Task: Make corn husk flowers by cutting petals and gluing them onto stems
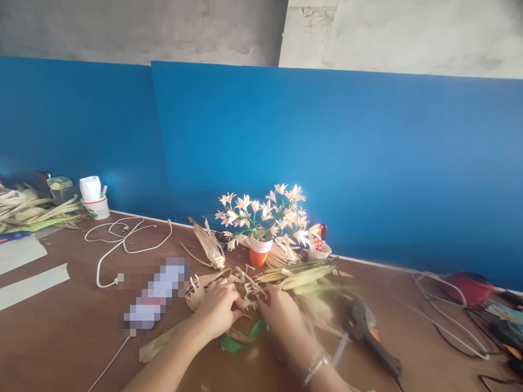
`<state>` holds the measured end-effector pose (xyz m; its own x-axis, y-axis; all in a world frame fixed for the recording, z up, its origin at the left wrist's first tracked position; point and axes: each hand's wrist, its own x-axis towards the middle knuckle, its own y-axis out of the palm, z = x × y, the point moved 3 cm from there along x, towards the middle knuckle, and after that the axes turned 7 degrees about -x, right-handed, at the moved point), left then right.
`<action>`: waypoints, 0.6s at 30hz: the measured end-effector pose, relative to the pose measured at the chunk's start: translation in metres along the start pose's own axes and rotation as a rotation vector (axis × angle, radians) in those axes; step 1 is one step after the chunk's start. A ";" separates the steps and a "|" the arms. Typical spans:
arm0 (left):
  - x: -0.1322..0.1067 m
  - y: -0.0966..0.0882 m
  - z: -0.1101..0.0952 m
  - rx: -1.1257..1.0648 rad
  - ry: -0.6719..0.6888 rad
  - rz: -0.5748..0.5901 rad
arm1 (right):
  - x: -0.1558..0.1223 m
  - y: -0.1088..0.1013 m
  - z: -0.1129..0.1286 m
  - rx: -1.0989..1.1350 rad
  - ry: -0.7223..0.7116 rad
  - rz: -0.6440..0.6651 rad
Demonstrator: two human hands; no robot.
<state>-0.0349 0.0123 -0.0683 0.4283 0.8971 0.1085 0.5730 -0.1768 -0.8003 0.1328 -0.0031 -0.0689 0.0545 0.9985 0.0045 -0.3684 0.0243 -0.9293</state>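
My left hand [218, 307] and my right hand [280, 310] meet low in the middle of the brown table [69, 326], both with fingers curled in a pinch on thin pale strips of dried husk [250, 291]. A green roll of tape [239, 337] lies just under my hands. Behind them an orange paper cup [259, 252] holds a bunch of small cream handmade flowers [265, 212]. Dried corn husks [210, 245] and long pale green leaves [302, 275] lie around the cup.
A black glue gun [368, 335] lies right of my hands, with cables [445, 316] and a red object [469, 287] beyond. White cable [122, 239], a paper cup [96, 204], more husks [36, 212] and paper sheets [28, 283] sit left. A blue board [327, 152] backs the table.
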 end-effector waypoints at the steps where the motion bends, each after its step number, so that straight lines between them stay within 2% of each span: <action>1: 0.000 0.000 0.000 0.001 0.002 0.001 | 0.000 0.003 0.002 -0.002 -0.011 0.004; 5: 0.002 0.001 0.002 -0.006 0.025 -0.057 | 0.000 0.010 0.003 0.034 -0.044 0.039; 10: 0.003 0.012 0.005 0.057 0.127 -0.114 | 0.000 0.011 0.000 0.114 -0.088 0.146; 15: 0.002 0.018 0.001 0.097 0.162 -0.084 | 0.001 0.009 0.000 0.094 -0.079 0.036; 18: 0.003 0.018 -0.002 0.114 0.157 -0.079 | 0.001 0.011 0.004 0.082 -0.105 0.022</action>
<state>-0.0224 0.0111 -0.0811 0.4939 0.8307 0.2569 0.5298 -0.0532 -0.8465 0.1253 -0.0018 -0.0776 -0.0503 0.9984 0.0266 -0.4433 0.0015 -0.8964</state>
